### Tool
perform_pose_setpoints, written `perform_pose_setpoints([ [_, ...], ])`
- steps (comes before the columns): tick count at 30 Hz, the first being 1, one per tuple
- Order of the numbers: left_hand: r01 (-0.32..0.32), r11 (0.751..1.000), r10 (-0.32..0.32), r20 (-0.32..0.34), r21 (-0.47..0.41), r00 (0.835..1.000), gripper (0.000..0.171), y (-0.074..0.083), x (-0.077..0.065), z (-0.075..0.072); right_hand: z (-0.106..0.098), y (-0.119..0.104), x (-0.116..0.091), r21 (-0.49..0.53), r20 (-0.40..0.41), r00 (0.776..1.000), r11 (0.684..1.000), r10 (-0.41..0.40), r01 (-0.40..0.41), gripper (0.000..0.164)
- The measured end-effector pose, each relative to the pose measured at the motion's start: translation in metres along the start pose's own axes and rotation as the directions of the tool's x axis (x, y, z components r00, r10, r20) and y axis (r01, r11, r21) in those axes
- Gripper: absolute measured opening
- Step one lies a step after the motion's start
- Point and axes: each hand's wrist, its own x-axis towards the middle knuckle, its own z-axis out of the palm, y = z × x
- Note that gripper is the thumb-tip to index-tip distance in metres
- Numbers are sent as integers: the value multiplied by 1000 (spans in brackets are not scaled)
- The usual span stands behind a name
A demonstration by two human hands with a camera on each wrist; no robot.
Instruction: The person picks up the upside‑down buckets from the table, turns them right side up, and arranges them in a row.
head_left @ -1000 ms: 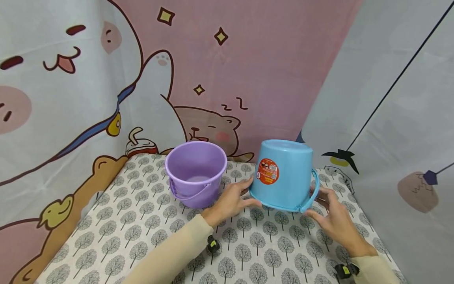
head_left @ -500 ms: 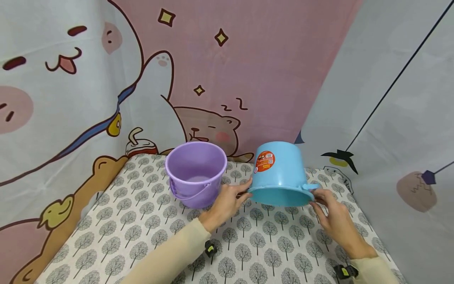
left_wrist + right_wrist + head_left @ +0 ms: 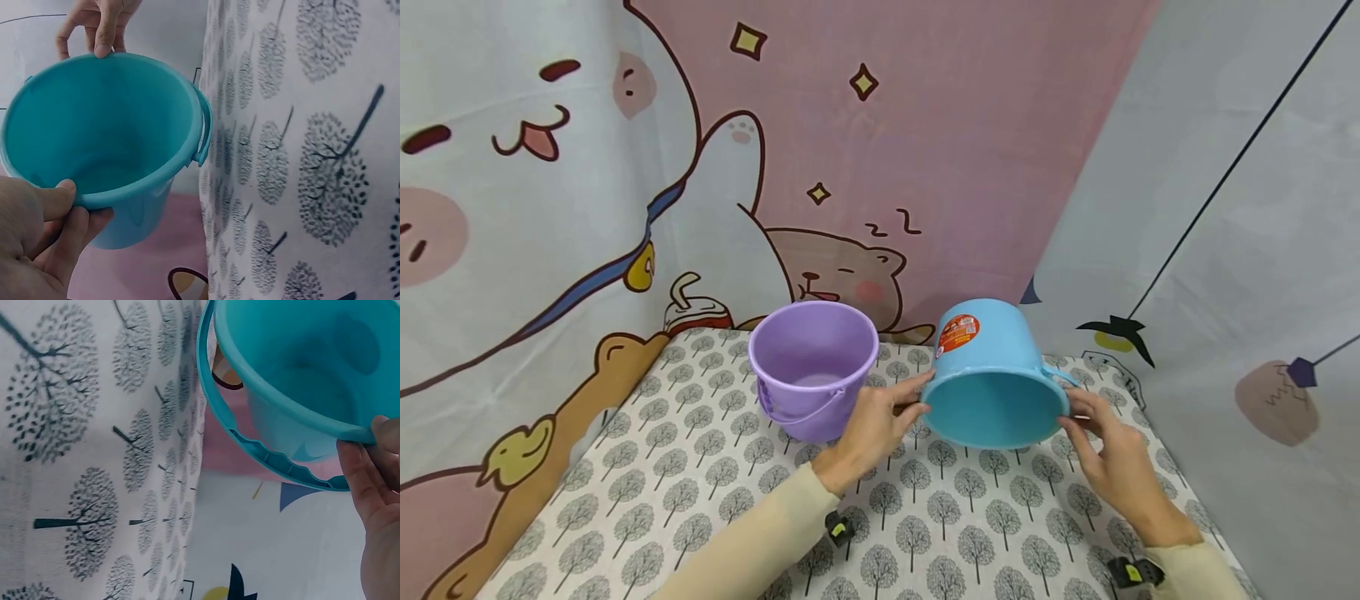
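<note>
A light blue bucket (image 3: 1000, 342) with a red round sticker is tipped so its mouth faces the head camera. My left hand (image 3: 874, 425) pinches its rim on the left, thumb inside and fingers outside in the left wrist view. On the opposite side my right hand (image 3: 1112, 462) pinches the rim, thumb also on the inner edge. The bucket's inside is bare in both wrist views. Its handle (image 3: 269, 459) hangs loose on the outside. Just left of my left hand, a purple bucket (image 3: 812, 396) stands upright with its handle down at the front.
The table is covered by a white cloth (image 3: 700, 500) printed with grey trees. A cartoon-printed curtain (image 3: 970, 167) hangs behind the table and at both sides. The purple bucket stands close to my left wrist.
The blue bucket has turned from bottom-up to lying tilted, its mouth swinging up toward the head camera. Both hands stay on its rim. The purple bucket has not moved.
</note>
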Motion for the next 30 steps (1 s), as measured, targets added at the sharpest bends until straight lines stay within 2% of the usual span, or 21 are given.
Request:
perform_pose_setpoints([
  [5,-53,998,54,-56,13,997,58,8,0,-5,-5,-7,8,37,-35,999,999,3,-2,92],
  [11,-75,997,76,-102,11,992,59,16,0,-9,-10,-9,11,55,1,999,998,42,-42,107],
  [15,-104,994,108,-132,33,985,65,18,0,-10,-12,-8,11,95,9,999,995,37,-37,115],
  [19,-119,991,127,-152,59,980,71,19,0,-11,-14,-8,12,126,24,1000,992,16,-19,99],
  [24,-125,990,133,-139,62,981,77,20,0,-13,-15,-10,14,137,32,999,990,-24,19,112],
  [30,-108,992,114,-92,60,989,90,22,-1,-17,-17,-9,11,100,97,995,995,9,-19,126],
])
